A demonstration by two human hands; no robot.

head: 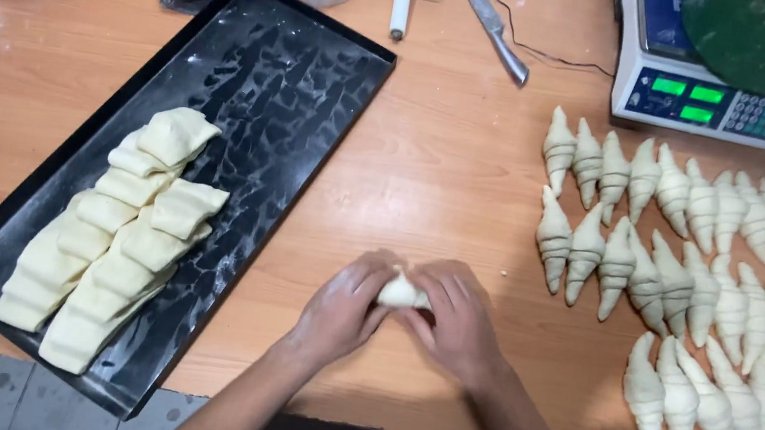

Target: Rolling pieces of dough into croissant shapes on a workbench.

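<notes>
Your left hand (344,306) and right hand (459,320) curl their floured fingers around a soft, pale lump of dough (400,292) on the smooth wooden table (428,162) — just right of the black, flour-streaked tray (302,79). The tray holds folded, pillowy dough triangles (112,235); farther right of it lie rows of ridged, tapered rolled croissants (703,293).

head view: single camera, worn on the person's head | faces steeply down onto the wooden table (437,163) | near, about arm's reach | both hands meet at lower centre, forearms entering from the bottom edge | baking tray (323,62) left of the hands, shaped rolls (685,281) right, scale (699,93) beyond | no second view.
</notes>
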